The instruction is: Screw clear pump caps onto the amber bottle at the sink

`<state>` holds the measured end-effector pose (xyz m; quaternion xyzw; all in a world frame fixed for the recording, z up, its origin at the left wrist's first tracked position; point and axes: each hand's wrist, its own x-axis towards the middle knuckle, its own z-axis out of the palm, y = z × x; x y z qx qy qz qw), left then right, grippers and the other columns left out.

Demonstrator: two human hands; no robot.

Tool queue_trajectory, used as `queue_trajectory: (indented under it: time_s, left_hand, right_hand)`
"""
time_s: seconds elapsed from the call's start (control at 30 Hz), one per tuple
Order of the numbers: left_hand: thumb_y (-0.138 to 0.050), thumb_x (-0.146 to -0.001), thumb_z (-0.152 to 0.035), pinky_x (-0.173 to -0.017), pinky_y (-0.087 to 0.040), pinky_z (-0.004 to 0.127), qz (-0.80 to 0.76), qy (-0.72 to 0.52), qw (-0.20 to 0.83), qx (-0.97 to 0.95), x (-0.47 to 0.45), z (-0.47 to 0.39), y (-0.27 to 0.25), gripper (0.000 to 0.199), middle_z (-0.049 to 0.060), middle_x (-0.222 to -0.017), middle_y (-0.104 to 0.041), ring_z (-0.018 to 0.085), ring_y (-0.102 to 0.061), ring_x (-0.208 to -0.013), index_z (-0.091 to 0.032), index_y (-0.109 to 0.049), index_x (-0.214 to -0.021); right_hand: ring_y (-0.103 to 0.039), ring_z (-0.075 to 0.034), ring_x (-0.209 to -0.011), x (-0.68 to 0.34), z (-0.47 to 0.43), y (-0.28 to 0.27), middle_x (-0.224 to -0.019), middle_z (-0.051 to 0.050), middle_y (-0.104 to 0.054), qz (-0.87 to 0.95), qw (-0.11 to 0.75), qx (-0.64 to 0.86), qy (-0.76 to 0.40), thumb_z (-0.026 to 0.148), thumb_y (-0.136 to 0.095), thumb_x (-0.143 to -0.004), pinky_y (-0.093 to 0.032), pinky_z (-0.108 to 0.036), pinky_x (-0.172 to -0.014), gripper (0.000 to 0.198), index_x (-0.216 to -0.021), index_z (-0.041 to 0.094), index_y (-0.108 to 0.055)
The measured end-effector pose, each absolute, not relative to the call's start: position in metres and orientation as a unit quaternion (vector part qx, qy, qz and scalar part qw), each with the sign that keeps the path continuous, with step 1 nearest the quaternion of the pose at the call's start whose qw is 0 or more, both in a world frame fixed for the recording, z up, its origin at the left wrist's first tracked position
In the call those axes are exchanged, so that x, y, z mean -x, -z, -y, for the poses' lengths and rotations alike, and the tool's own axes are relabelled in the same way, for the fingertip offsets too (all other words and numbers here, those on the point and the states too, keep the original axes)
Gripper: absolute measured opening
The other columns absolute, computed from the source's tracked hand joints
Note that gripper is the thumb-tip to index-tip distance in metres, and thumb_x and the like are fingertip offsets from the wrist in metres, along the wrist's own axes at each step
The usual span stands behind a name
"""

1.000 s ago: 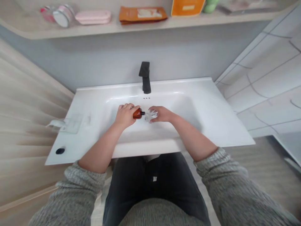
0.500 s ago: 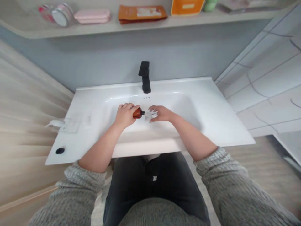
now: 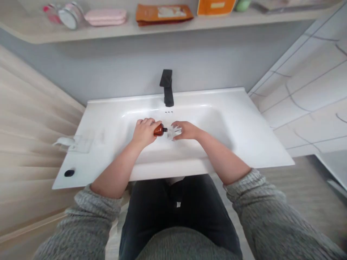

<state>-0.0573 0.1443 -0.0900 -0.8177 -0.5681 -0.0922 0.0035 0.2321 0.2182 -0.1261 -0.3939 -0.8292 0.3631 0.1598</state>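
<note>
Over the basin of the white sink [image 3: 200, 150], my left hand [image 3: 145, 131] is wrapped round an amber bottle [image 3: 158, 130]. The bottle lies tipped on its side, its dark narrow neck pointing right. Facing that neck is a clear glass [image 3: 170, 132], gripped by my right hand [image 3: 187, 130] from its right side. The neck sits at or just beside the glass's rim; I cannot tell whether they touch. Any liquid passing between them is too small to make out.
Behind the basin stands a black faucet [image 3: 167, 88]. A clear pump bottle [image 3: 78, 143] lies on the left counter, with a black cap [image 3: 69, 173] nearer the front. Above, a shelf [image 3: 168, 29] holds orange pouches [image 3: 162, 13] and a pink case [image 3: 106, 17]. A curtain [image 3: 24, 144] hangs at left.
Almost nothing differs. Both hands keep the same grips on the bottle and the glass, and the view has shifted very slightly.
</note>
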Motion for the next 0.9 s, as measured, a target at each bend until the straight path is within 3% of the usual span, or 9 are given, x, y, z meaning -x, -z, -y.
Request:
queue_trajectory:
  time_s: [0.37, 0.9]
  left_hand:
    - [-0.072, -0.088, -0.023, -0.114, -0.039, 0.059, 0.573, 0.09, -0.001, 0.815, 0.0568, -0.1439, 0.0899, 0.071, 0.016, -0.141, -0.07, 0.042, -0.061, -0.133, -0.036, -0.068, -0.157]
    - [-0.068, -0.094, -0.021, -0.112, -0.037, 0.059, 0.568, 0.09, 0.013, 0.818, 0.0547, -0.1405, 0.0824, 0.062, 0.017, -0.137, -0.07, 0.042, -0.061, -0.131, -0.033, -0.069, -0.155]
  right_hand:
    - [-0.081, -0.033, -0.12, -0.2316, -0.2178, 0.125, -0.134, -0.008, -0.084, 0.83, 0.165, 0.394, -0.357, 0.034, -0.105, -0.07, -0.062, -0.043, -0.11, 0.075, -0.139, 0.027, -0.078]
    - [-0.082, -0.034, -0.121, -0.2328, -0.217, 0.124, -0.132, -0.006, -0.085, 0.834, 0.179, 0.391, -0.347, 0.035, -0.105, -0.07, -0.061, -0.042, -0.11, 0.074, -0.139, 0.027, -0.079]
